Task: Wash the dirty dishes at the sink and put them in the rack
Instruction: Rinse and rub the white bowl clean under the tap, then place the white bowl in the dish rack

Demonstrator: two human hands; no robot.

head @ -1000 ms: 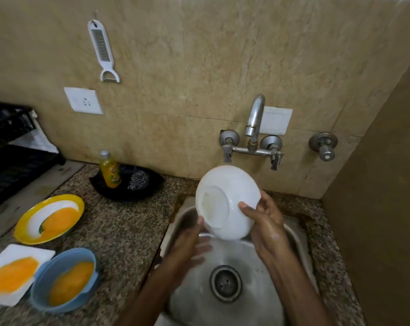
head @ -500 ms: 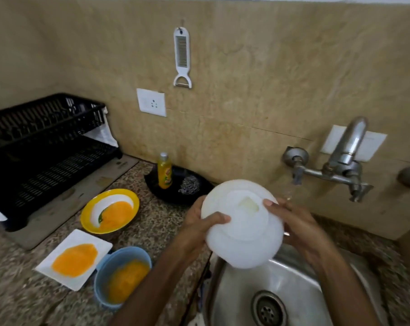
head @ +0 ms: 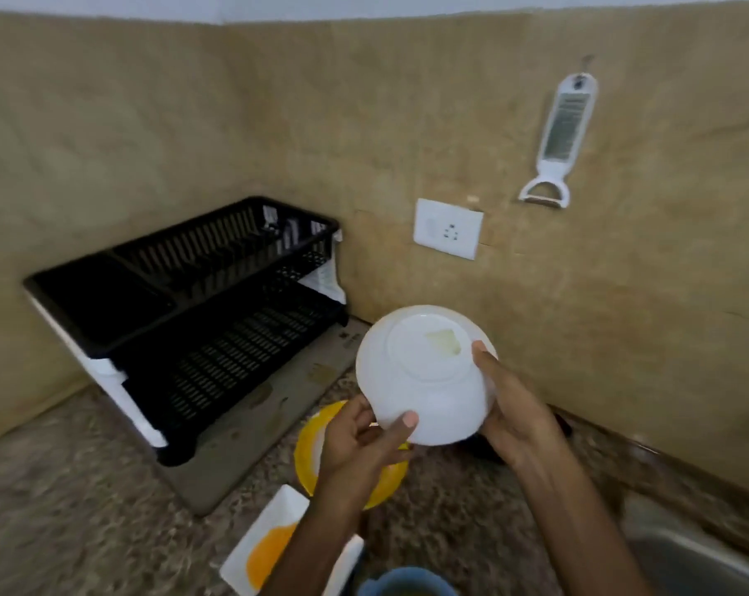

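Observation:
I hold a white bowl (head: 424, 380) upside down above the counter, its base facing me. My left hand (head: 362, 440) grips its near rim with the thumb on the outside. My right hand (head: 508, 406) holds its right side. The black two-tier dish rack (head: 183, 311) stands to the left against the wall, with nothing visible on its tiers. Under my hands lie a yellow plate (head: 310, 449), a white square plate (head: 273, 539) with orange residue, and a blue bowl (head: 402, 582), partly hidden by my arms.
The rack sits on a brown mat (head: 252, 436) on the speckled granite counter (head: 63, 518). The sink's corner (head: 699, 557) shows at lower right. A wall socket (head: 448, 228) and a hanging white peeler (head: 555, 139) are on the tiled wall.
Both hands have carried the white bowl left, away from the sink and tap, towards the rack. My view has swung left, so the tap is out of sight.

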